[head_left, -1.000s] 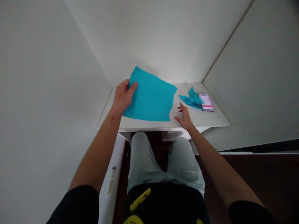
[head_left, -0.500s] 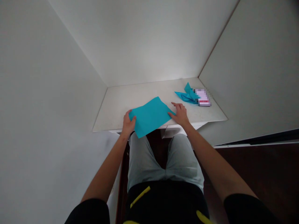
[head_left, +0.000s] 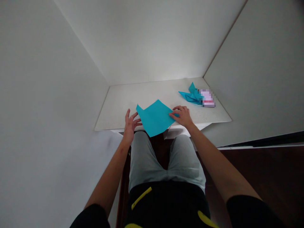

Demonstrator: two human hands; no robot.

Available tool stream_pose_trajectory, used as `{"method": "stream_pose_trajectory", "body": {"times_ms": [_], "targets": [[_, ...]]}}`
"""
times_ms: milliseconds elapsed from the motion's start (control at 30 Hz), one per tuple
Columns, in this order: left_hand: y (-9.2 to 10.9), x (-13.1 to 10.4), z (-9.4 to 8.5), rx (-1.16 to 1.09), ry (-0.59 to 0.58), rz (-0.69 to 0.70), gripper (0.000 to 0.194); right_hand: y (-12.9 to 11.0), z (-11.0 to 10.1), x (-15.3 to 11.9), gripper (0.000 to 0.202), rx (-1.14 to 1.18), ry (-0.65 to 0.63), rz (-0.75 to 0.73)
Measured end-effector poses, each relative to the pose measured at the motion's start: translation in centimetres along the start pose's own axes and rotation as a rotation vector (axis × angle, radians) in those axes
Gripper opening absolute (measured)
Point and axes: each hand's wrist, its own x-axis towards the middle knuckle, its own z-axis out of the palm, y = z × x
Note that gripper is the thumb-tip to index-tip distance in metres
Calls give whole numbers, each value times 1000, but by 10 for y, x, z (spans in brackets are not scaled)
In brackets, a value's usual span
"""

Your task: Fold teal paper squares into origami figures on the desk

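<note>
A sheet of blue paper [head_left: 156,117] lies over the front edge of the white table, its near corner hanging past the edge above my lap. Its left corner sticks up in a small bend. My right hand [head_left: 181,116] pinches the right corner between thumb and fingers. Beside the left edge is my left hand [head_left: 131,123], with its fingers spread; the fingertips are at the paper's edge and do not grip it.
On the right of the white table [head_left: 118,107], a folded blue paper piece [head_left: 192,95] touches a pixelated pink and white item [head_left: 208,98]. Walls enclose the table at the back, left and right. My legs are below the front edge.
My left hand has let go of the paper and spread its fingers. My right hand has closed on the right corner. The sheet has turned slightly, and its left corner now stands up.
</note>
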Motion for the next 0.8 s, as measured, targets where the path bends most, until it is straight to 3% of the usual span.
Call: {"method": "stream_pose_trajectory", "body": {"times_ms": [133,233,333,400,500,633,800], "targets": [[11,25,45,291,-210,118,82,0,-3,-1,32,-14,-27,-29],[2,40,82,639,-248,156,77,2,-3,-1,27,-11,-53,-34],[-16,48,106,916,-234,108,79,5,-3,0,35,43,-9,7],[-28,49,112,1027,-240,101,83,5,-4,1,44,90,60,44],[-38,53,106,1093,-297,178,87,3,-5,1,52,152,146,83],[-32,67,93,1141,-350,217,84,-4,-8,-1,50,156,88,60],[-26,76,91,1242,-285,281,85,-9,-9,-1,50,100,52,45]]}}
